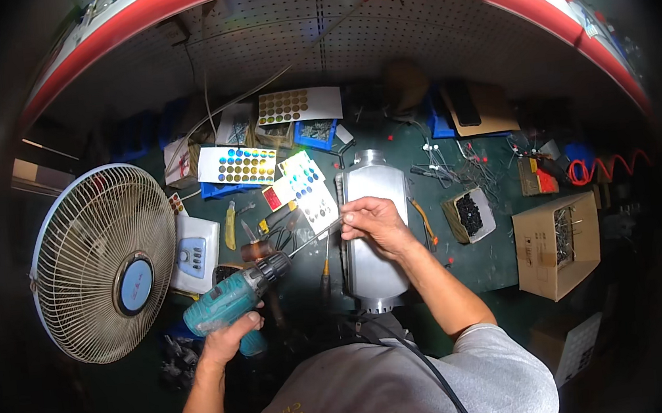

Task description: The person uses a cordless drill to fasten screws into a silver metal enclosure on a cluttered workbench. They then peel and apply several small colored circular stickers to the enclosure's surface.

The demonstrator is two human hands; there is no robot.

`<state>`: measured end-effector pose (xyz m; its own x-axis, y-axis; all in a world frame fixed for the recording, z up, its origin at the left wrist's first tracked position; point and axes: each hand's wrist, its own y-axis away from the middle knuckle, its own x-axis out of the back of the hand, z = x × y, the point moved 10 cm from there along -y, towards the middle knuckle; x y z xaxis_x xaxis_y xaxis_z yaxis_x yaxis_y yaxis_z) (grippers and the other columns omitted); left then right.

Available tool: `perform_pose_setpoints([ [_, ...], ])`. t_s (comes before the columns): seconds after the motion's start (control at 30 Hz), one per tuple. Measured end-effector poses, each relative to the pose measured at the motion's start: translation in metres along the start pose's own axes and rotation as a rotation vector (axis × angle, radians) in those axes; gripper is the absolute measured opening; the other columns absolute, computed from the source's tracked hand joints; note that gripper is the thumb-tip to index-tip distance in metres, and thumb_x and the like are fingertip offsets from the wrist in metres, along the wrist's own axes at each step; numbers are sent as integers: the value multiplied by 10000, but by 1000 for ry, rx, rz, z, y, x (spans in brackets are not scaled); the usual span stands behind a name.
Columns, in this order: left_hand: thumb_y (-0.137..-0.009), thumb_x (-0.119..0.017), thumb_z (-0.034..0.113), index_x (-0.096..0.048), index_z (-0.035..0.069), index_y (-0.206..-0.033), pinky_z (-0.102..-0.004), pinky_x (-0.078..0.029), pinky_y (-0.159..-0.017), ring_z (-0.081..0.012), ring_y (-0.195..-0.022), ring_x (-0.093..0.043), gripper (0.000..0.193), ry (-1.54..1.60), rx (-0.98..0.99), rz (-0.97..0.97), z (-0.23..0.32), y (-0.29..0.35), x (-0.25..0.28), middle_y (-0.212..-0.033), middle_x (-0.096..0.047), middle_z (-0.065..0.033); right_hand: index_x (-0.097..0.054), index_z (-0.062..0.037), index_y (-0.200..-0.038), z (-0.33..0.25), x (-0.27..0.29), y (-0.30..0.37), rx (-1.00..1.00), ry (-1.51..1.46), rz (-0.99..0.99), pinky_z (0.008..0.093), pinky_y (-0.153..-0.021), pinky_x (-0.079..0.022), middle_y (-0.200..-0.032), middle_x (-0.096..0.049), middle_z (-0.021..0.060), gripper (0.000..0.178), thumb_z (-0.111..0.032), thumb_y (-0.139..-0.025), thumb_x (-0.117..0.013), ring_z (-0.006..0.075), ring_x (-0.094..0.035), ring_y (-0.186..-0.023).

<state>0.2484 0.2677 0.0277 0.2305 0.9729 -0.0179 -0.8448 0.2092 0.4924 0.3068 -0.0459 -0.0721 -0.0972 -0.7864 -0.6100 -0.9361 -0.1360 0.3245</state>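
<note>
A person in a gray shirt (459, 381) works at a dark green surface (476, 266), the left hand (232, 339) wrapped around the grip of a teal cordless drill (225, 303) whose long bit (310, 241) slants up and to the right. The right hand (376, 224) pinches the bit's far end between thumb and fingers above a silver metal housing (380, 281), which lies lengthwise in front of the person; any small part between the fingertips is too small to tell. At left, a caged electric fan (135, 283) faces the bench, with a yellow utility knife (230, 226) and an orange-handled screwdriver (326, 269) between it and the housing. Sheets of shiny round stickers (237, 164) lie beyond, near a blue bin (316, 146) of small hardware. At right, a small open box (452, 223) holds black pieces, and a larger cardboard box (537, 257) tilts toward thin metal parts inside.
</note>
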Motion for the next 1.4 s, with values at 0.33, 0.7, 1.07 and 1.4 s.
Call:
perform_pose_setpoints([
  [0.33, -864, -738, 105, -680, -23, -1106, -316, -528, -723, -160, -767, -635, 279, -149, -53, -175, 48, -74, -32, -911, -680, -62, -681, 90, -1146, -65, 38, -38, -85, 208, -124, 347, -793, -641, -984, -732, 207, 215, 4, -950, -663, 243, -748, -858],
  [0.7, -872, -718, 88, -683, 23, -1000, -291, -494, -656, -116, -708, -601, 148, -483, -218, -193, 81, -169, -80, -843, -660, -17, -749, -34, -1151, -96, 57, -121, 314, 1455, -174, 422, -1171, -356, -1452, -556, 206, 384, -56, -850, -511, 368, -510, -1328],
  [1.07, -861, -720, 132, -686, 21, -1122, -325, -527, -791, -162, -856, -640, 286, -760, -330, -295, 112, -189, -109, -974, -704, -64, -728, 4, -1146, -67, 86, -149, 130, 1139, -235, 395, -1097, -403, -1345, -628, 211, 463, -351, -1003, -469, 344, -558, -1284],
  [1.4, -766, -729, 226, -734, 47, -1040, -417, -575, -835, -284, -876, -729, 328, -1460, -299, -463, 185, -221, -210, -932, -751, -145, -743, -23, -1093, -42, 139, -160, -203, 967, 0, 358, -829, -518, -997, -737, 106, 454, -431, -986, -574, 173, -644, -888],
])
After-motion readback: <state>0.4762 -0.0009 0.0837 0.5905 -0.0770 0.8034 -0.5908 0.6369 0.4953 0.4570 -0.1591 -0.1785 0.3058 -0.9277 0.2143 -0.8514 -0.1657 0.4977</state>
